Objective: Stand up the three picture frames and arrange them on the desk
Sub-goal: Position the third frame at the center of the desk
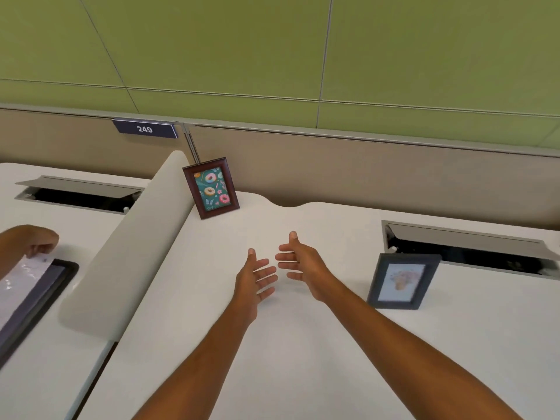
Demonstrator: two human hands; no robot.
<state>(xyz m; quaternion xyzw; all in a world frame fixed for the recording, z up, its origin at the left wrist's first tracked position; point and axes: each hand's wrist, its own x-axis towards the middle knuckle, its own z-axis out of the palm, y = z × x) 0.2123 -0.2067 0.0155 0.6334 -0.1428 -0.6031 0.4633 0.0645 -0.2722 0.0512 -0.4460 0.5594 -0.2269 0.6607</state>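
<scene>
Head view, our hands: we hold our left hand (256,275) and our right hand (298,263) out over the middle of the desk, palms turned toward each other, close together but not touching.
Fingers: on both hands they are spread wide and loose, thumbs pointing up, with nothing held in either.
Desk: a smooth white desk top (272,344) with a wavy far edge lies under our forearms.
First frame: a dark reddish-brown wooden picture frame (211,188) with a teal doughnut print stands upright at the far left corner of the desk, just beside the divider and leaning back a little.
Second frame: a dark grey-blue picture frame (402,281) with a pale, blurred print stands upright to the right of our right hand, well apart from the first frame, just in front of the cable slot.
Third frame: we see only two frames standing on this desk.
Cable slot: a long open recess with a raised grey flap (466,247) sits at the far right of the desk.
Divider: a rounded off-white padded panel (127,247) separates our desk from the neighbouring one on the left.
Neighbouring desk: another person's hand (36,242) rests at the top edge of a flat black-rimmed item (33,295) covered in shiny clear film; we cannot tell what it is.
Back wall: a beige partition carries a dark blue plate reading 249 (145,129), with green panels above.
</scene>
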